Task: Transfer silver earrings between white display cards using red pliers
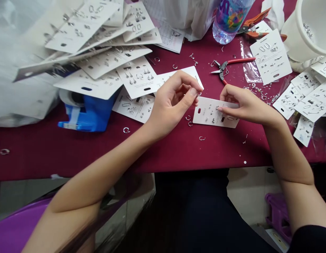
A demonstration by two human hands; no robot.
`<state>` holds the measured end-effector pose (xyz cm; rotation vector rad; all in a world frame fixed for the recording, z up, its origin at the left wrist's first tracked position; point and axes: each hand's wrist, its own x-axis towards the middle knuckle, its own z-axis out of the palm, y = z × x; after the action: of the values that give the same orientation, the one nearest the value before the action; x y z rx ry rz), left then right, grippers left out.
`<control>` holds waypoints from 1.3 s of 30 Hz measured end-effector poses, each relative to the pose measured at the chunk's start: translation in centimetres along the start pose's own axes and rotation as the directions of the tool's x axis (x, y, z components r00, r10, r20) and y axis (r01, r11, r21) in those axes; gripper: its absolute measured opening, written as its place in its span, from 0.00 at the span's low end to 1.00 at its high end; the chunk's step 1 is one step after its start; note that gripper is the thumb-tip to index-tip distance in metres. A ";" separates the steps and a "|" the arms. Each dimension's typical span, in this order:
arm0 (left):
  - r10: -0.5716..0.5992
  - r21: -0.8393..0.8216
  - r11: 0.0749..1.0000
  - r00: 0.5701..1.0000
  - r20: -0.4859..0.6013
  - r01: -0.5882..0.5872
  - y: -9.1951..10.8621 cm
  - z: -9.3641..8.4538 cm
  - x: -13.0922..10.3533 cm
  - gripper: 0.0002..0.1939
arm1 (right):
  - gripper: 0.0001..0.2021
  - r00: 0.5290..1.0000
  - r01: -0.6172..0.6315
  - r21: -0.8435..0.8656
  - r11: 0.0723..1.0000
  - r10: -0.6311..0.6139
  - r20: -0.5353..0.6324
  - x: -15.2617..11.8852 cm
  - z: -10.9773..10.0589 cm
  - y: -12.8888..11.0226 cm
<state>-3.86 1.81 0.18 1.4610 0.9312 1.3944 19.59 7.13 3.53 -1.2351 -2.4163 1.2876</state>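
Note:
A white earring card (202, 119) with several silver earrings lies on the dark red cloth in front of me. My right hand (243, 105) grips the card, thumb and a fingertip at an earring on its face and the other fingers curled behind its upper edge. Above the card's left end, my left hand (176, 102) pinches a small silver hoop earring (199, 93) between thumb and index finger; most of it is covered. Loose hoop earrings (202, 138) are scattered beside and below the card. Another white card (194, 73) lies partly behind my left hand.
Stacked earring cards (99, 84) lean over a blue tape dispenser (96, 114) at left. Red-handled pliers (222, 68), a plastic bottle (228, 21) and a white bucket (297, 35) stand or lie beyond my hands. More cards (314, 96) overlap at right. The table edge is close.

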 end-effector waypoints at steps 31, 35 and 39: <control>0.124 0.228 0.964 0.991 0.059 -0.134 1.7 0.3 -0.9 0.02 | 0.08 0.415 0.282 0.231 0.931 0.099 -0.905 -3.1 9.2 -5.7; 0.091 0.249 0.963 0.993 0.077 -0.107 2.0 0.8 -1.3 0.04 | 0.09 0.369 0.276 0.146 0.950 0.036 -0.929 -2.9 9.3 -5.8; 0.095 0.283 0.954 0.995 0.036 -0.101 2.1 1.3 -1.7 0.06 | 0.10 0.383 0.269 0.095 0.958 -0.016 -0.924 -3.0 9.5 -6.0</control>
<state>-2.87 -0.57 1.65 1.7542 1.0925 1.3531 13.61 -2.76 2.76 -1.1564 -1.4234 0.4987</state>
